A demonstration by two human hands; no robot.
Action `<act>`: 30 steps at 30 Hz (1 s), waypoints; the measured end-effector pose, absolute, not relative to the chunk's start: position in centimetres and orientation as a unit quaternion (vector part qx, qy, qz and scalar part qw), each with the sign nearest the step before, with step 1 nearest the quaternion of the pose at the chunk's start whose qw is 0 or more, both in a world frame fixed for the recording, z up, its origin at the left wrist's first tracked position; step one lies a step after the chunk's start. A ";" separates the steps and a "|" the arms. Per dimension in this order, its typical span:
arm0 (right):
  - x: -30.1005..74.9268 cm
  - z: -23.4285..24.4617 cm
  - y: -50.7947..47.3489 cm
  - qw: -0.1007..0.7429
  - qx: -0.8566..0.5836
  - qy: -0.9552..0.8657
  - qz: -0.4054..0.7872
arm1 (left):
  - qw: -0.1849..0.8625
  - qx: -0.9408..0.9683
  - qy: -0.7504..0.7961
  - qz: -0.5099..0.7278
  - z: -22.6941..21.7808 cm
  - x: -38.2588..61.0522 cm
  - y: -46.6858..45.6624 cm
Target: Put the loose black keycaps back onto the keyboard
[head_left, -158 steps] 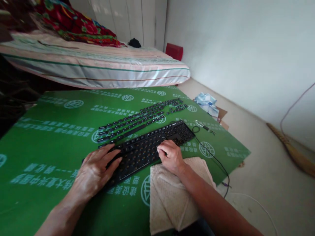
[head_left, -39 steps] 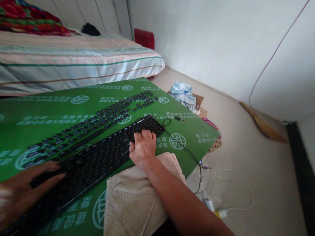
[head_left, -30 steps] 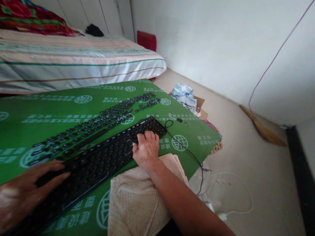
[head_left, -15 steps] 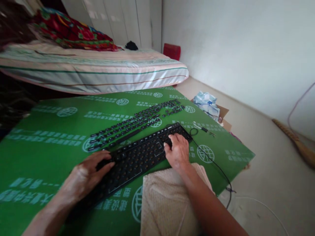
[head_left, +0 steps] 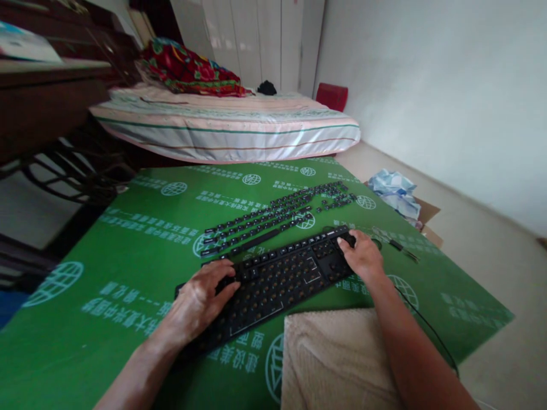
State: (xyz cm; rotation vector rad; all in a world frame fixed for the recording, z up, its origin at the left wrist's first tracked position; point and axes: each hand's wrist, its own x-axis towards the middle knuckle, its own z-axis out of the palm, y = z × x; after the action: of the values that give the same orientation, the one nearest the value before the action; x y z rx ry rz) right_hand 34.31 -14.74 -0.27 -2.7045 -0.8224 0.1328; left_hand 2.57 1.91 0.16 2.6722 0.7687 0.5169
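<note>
A black computer keyboard lies slantwise on the green table. Most of its keycaps are off and small brownish key stems show, though a row of keys stays along the far edge. My left hand grips its left part, thumb and fingers bent over the far edge. At the far right corner my right hand holds the keyboard between thumb and fingers. Loose black keycaps are laid out in rows beyond it. What lies under my palms is hidden.
A beige cloth covers the near edge of the green table. Right of the keyboard lie a thin tool with a dark middle and a black cable. Behind stands a bed; a box with blue-white wrapping is on the floor.
The view has swung left, so everything sits further right. My right hand has slid from the keyboard's right-hand keys to its far right corner. My left hand keeps its place on the keyboard.
</note>
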 end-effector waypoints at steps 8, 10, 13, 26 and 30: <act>32.9 -0.4 -14.8 0.109 -0.947 -0.302 0.026 | 0.157 0.930 0.276 0.186 0.5 2.0 1.5; 32.7 -0.4 -14.9 0.100 -0.946 -0.307 0.019 | 0.154 0.931 0.273 0.189 0.7 2.0 1.4; 32.5 -0.6 -15.1 0.095 -0.942 -0.321 0.006 | 0.143 0.931 0.271 0.198 0.8 1.8 1.2; 33.2 0.9 -13.6 0.056 -0.917 -0.387 -0.074 | 0.060 0.933 0.255 0.249 -0.8 1.3 -0.2; 33.7 2.5 -8.2 0.162 -0.830 -0.529 -0.074 | 0.022 0.933 0.251 0.258 -1.0 1.4 -0.6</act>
State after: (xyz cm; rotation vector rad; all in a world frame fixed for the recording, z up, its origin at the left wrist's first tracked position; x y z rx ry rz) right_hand 33.71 -8.16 2.49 -2.3670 -1.5094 -0.2103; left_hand 1.40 -0.60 -0.97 2.8889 0.7784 0.7986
